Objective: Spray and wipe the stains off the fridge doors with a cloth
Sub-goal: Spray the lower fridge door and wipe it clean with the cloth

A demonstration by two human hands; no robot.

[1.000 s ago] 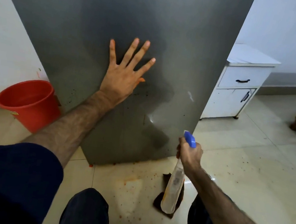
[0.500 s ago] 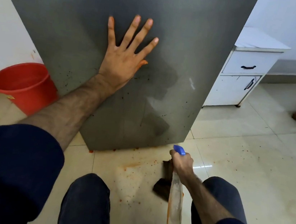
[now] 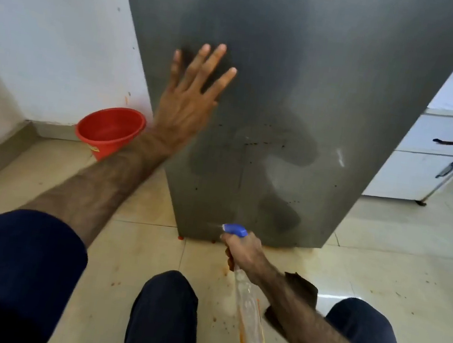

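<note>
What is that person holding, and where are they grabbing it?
The right hand grips a spray bottle round its neck, just under the blue nozzle. The left hand holds nothing; it lies open against the fridge door.

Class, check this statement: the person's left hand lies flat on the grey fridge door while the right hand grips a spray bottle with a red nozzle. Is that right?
Not quite. The head view shows the spray bottle has a blue nozzle, not red. The rest holds: the left hand lies flat on the fridge door and the right hand grips the bottle.
</note>
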